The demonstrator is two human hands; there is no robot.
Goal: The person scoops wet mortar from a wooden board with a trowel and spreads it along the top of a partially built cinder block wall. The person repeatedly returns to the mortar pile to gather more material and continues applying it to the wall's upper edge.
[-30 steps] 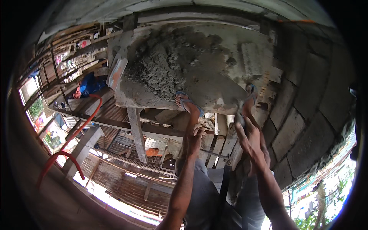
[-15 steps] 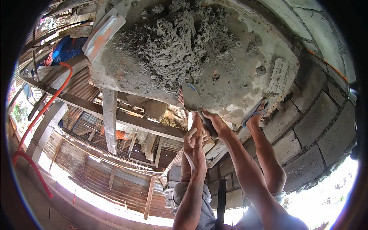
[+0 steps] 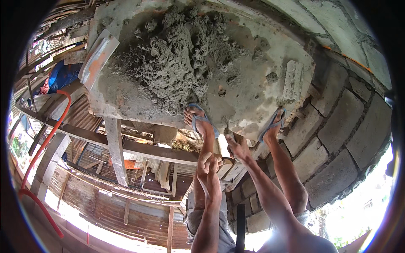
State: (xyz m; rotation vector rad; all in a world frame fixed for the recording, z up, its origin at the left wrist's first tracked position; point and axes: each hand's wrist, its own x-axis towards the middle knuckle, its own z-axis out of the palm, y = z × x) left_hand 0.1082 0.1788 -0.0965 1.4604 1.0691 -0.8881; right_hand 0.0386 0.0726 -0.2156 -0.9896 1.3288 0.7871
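My right hand is closed around the handle of a trowel. The trowel's grey, mortar-smeared blade reaches over the near edge of a mortar-covered board, and its outline blends into the wet surface. My left hand is raised in front of my left leg, fingers loosely curled and apart, holding nothing. A heap of wet grey mortar covers the board's left and middle part. My feet, in blue-grey flip-flops, rest at the board's near edge on either side of the trowel.
A concrete block wall curves along the right. At the board's left edge lies a pale, orange-stained plank piece. Wooden beams with gaps between them run below the board. A red hose hangs at the left.
My right hand has drawn the trowel right, away from my left foot, uncovering that foot. My left hand has lowered slightly. The whole view has shifted a little.
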